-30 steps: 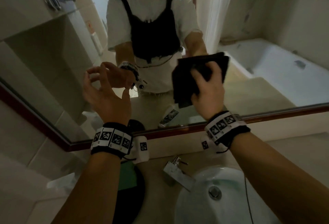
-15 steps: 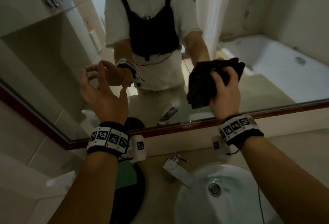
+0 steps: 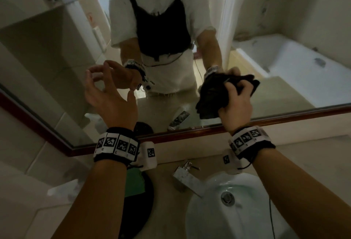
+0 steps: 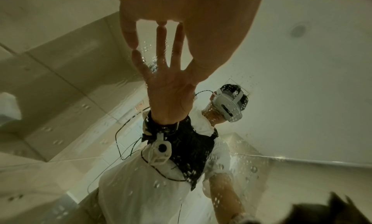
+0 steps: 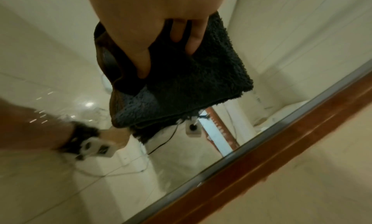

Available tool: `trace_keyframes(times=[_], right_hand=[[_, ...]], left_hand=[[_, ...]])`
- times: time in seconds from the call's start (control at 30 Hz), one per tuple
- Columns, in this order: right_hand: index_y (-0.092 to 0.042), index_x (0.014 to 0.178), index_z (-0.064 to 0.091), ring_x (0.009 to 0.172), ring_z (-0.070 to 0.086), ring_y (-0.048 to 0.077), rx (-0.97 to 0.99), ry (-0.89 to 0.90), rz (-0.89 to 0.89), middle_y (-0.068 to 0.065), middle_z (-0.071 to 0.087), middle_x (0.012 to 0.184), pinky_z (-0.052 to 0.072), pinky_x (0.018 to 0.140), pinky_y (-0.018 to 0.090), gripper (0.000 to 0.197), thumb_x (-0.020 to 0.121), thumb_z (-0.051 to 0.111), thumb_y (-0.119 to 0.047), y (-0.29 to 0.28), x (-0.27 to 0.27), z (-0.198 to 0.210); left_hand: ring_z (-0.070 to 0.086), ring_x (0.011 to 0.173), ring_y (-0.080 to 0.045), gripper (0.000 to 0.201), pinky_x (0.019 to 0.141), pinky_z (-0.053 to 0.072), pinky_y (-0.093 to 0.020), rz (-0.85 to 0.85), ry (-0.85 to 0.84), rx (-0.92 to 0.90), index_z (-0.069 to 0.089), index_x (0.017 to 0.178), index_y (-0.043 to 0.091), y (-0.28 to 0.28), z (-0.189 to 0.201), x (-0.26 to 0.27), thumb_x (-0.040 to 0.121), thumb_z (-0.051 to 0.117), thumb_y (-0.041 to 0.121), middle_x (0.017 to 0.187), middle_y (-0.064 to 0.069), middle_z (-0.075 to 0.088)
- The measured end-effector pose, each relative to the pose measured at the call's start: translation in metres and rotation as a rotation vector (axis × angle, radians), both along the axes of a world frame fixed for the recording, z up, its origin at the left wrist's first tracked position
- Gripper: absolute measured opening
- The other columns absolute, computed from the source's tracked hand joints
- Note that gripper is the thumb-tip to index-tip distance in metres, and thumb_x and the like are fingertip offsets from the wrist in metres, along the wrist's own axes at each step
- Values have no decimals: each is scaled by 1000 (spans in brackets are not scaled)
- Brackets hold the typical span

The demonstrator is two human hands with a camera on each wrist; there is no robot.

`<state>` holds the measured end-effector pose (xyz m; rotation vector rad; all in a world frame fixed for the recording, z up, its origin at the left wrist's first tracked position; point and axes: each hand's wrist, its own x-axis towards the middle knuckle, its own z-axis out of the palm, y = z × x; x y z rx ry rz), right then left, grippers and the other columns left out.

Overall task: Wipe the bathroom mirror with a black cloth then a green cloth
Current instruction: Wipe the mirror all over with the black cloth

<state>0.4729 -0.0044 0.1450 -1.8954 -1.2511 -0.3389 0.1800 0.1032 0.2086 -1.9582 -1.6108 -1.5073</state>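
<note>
The mirror (image 3: pixel 62 52) has a brown wooden frame (image 3: pixel 190 134). My right hand (image 3: pixel 236 99) grips a bunched black cloth (image 3: pixel 209 99) and holds it against the glass low on the right, just above the frame. In the right wrist view my fingers (image 5: pixel 194 41) curl into the fluffy black cloth (image 5: pixel 187 84). My left hand (image 3: pixel 107 91) is raised at the mirror with relaxed fingers and holds nothing; its fingertips (image 4: pixel 130 38) touch the wet, droplet-covered glass (image 4: pixel 302 68). The green cloth (image 3: pixel 133 181) lies on a black round object (image 3: pixel 139 206) on the counter, partly hidden by my left forearm.
Below the mirror is a white basin (image 3: pixel 205 218) with a metal tap (image 3: pixel 187 178) at its back left. The beige counter (image 3: pixel 165 197) runs between the black round object and the basin. A tiled wall (image 3: pixel 20 149) closes the left side.
My right hand has slid right and down across the mirror, and the black cloth went from spread flat to bunched in its fingers. The left hand has hardly moved.
</note>
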Motion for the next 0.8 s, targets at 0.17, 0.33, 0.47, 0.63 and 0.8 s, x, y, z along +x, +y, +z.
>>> trace_keyframes(times=[0.17, 0.33, 0.47, 0.63, 0.8], right_hand=[[-18, 123, 57, 97, 57, 37, -28, -89, 170, 16, 41, 126, 56, 57, 39, 60, 67, 77, -11, 25, -69, -9], [-19, 124, 55, 98, 57, 33, -20, -88, 188, 11, 40, 125, 53, 55, 35, 59, 69, 76, -13, 26, -68, -18], [-19, 123, 53, 94, 58, 38, -37, -1, 74, 11, 39, 129, 55, 58, 40, 54, 74, 76, -15, 12, -31, -29], [-16, 126, 46, 102, 55, 42, -51, 160, -96, 17, 38, 135, 56, 70, 51, 54, 79, 71, -12, -17, 33, -48], [-12, 127, 45, 105, 54, 43, -96, 205, -156, 18, 34, 139, 56, 73, 51, 54, 79, 70, -14, -25, 54, -60]], left_hand=[[10, 136, -10, 90, 112, 35, -46, 8, 22, 2, 22, 157, 27, 1, 0, -2, 82, 69, 46, 159, -14, 12], [21, 145, -30, 93, 115, 13, -19, -10, 15, -26, 24, 156, 30, -3, -3, -5, 80, 77, 36, 161, -18, 12], [17, 147, -31, 95, 109, 13, -22, -14, -35, -108, 22, 156, 32, -9, -16, 1, 80, 79, 35, 162, -19, 9], [21, 145, -37, 97, 115, 30, -39, -16, 5, -64, 17, 155, 30, -9, -28, 5, 79, 78, 39, 160, -23, 12], [20, 145, -35, 100, 115, 22, -26, -12, -17, -83, 13, 155, 31, -7, -30, 9, 80, 79, 37, 160, -23, 9]])
